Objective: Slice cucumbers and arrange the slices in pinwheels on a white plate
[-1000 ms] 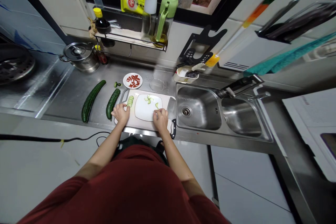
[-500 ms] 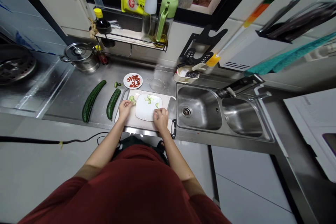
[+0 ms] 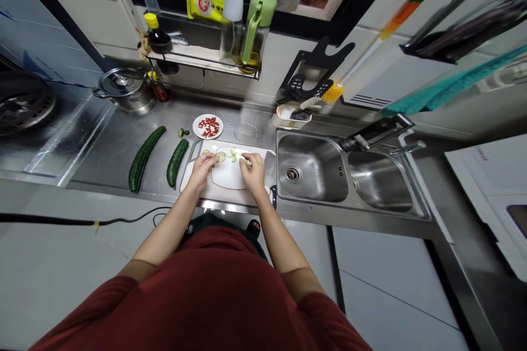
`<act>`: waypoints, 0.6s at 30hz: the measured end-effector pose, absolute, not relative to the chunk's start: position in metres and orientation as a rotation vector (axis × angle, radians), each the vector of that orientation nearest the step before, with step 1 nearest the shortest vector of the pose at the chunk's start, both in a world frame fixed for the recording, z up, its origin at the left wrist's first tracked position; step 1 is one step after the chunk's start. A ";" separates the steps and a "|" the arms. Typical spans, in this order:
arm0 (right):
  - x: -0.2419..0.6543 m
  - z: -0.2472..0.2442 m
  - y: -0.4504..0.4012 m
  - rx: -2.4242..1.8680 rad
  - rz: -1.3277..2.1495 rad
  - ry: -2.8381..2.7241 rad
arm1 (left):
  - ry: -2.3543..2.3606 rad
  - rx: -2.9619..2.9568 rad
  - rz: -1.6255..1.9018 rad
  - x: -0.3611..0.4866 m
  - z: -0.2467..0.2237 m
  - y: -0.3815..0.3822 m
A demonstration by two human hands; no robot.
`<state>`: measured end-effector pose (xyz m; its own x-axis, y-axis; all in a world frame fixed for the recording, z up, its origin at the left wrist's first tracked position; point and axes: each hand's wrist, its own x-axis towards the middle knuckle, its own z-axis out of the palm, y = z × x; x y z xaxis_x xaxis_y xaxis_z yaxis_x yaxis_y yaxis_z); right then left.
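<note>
My left hand [image 3: 201,170] pinches a thin cucumber slice [image 3: 221,157] over the left side of a white plate [image 3: 227,176]. My right hand [image 3: 253,171] is above the plate's right side, its thumb and fingertips drawn together; whatever they hold is too small to make out. Between the hands, several pale green cucumber pieces [image 3: 233,153] lie near the plate's far edge. The plate rests on a light cutting board [image 3: 196,192]. More slices at the board's left are mostly hidden behind my left fingers.
Left of the board lie a cut cucumber [image 3: 178,163] and a longer cucumber [image 3: 146,159]. Behind it stand a small plate of red bits [image 3: 208,126] and cucumber ends [image 3: 183,132]. A black-handled knife [image 3: 274,196] lies beside the sink [image 3: 313,170]. A lidded pot [image 3: 127,93] stands back left.
My left hand has moved right from the slices on the board to over the plate, bringing a cucumber slice. My right hand has shifted slightly up the plate, toward the pieces at its far edge.
</note>
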<state>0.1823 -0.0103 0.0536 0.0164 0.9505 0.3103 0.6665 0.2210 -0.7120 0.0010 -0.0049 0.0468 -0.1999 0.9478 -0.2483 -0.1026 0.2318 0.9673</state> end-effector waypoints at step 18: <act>0.157 0.084 0.010 -1.273 0.796 -1.897 | 1.291 0.928 1.190 0.013 0.059 -0.017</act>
